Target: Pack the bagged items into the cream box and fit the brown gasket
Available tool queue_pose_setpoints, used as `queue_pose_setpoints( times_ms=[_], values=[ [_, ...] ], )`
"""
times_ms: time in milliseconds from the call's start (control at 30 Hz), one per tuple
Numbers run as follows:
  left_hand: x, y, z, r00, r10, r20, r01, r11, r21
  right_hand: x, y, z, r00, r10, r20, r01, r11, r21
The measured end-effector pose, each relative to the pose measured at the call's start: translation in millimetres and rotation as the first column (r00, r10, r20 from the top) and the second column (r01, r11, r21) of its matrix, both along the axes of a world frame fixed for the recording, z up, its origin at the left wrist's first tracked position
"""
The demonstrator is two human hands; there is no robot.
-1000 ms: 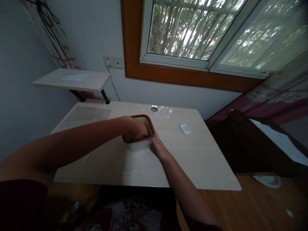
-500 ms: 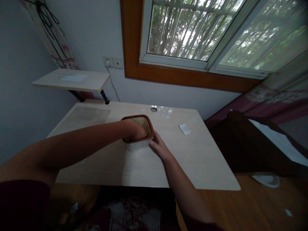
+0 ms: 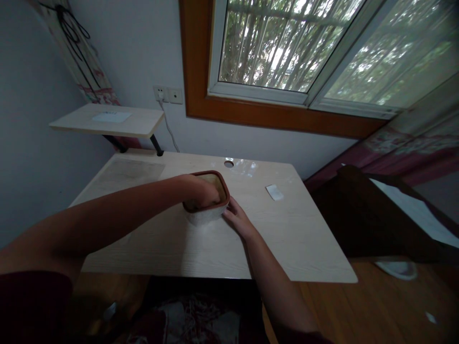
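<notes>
A rectangular storage basket [image 3: 205, 217] with a brown rim, pale outside and tan lining rests on the desk in front of me. My left hand [image 3: 209, 193] reaches down into it over the left side of the rim; its fingers are hidden inside, and whatever they touch cannot be seen. On the basket's right side, my right hand [image 3: 236, 214] grips the outer wall, thumb toward me and the fingers farther back along the side.
The light wooden desk [image 3: 287, 243] has a small white paper [image 3: 274, 192] on its right part and a cable hole [image 3: 228, 164] at the back. A raised shelf [image 3: 136, 122] stands back left. Beyond is a window [image 3: 265, 52]; right of the desk, a dark piece of furniture [image 3: 358, 224].
My left hand has shifted very slightly inside the basket. The right hand and the basket stay practically where they were.
</notes>
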State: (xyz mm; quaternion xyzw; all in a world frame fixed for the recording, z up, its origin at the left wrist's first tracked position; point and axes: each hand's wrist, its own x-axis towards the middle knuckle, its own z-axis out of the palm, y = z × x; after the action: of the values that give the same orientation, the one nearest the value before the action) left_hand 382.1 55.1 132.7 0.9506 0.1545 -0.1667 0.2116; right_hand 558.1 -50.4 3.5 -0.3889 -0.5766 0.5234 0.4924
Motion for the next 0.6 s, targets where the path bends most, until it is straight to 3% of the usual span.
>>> queue_pose_setpoints(
  times_ms=[100,200,367,600],
  values=[
    [-6.6,3.3,29.5,0.995,-0.090,0.048,0.087,0.994,0.060,0.0,0.7,-0.7,1.000,-0.003,0.014,0.003,1.000,-0.003],
    [-11.2,10.3,43.2,0.979,-0.108,0.175,0.108,0.994,0.008,-0.6,1.1,-0.9,1.000,0.007,0.006,-0.007,1.000,0.011],
    [-5.8,12.1,36.0,0.971,-0.049,0.234,0.026,0.995,0.099,-2.2,0.0,1.8,1.000,-0.009,0.006,0.009,1.000,0.001],
    [4.6,-1.2,13.3,0.974,-0.108,0.200,0.088,0.990,0.107,-1.6,0.4,-3.2,1.000,-0.014,0.003,0.014,1.000,0.004]
  ],
)
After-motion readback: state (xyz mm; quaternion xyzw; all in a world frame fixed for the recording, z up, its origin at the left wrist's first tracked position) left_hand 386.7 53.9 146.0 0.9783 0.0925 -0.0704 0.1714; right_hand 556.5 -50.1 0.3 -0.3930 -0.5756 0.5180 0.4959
